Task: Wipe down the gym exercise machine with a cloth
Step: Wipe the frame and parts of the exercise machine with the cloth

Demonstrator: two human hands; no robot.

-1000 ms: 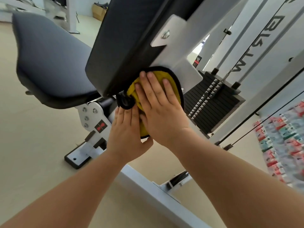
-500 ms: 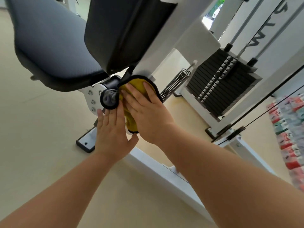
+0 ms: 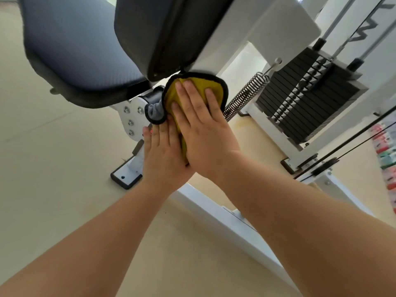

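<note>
Wiping the big white gym machine (image 3: 257, 24) is our job, and we think we are partway through it. We are working low down, just under the back pad (image 3: 171, 33) and right beside the seat pad (image 3: 81, 61).

Our right hand (image 3: 203, 136) lies flat with its fingers straight and pushes the cloth (image 3: 170, 97) against the white metal. Our left hand (image 3: 162, 155) is flat too, with straight fingers. It sits next to the right hand and touches the low part of the cloth. Neither hand grabs anything. The cloth is yellow with a black edge, and it sits on the frame where the seat joins on.

To do this bit well, we should push with the whole flat hand so all of the cloth rubs the metal. We should go slowly around the black round part by the seat, because dirt likes to hide in corners. One corner of the cloth is flipped over there and shows grey, so we might smooth it out first. We should also mind the spring (image 3: 246, 93), which could pinch a finger.

Now we count, from big to small. We see one machine, two pads, one stack of black weights (image 3: 300, 99), two hands, one cloth and one spring. We also see four bolts (image 3: 130, 122) on the little white plate (image 3: 135, 115).
</note>
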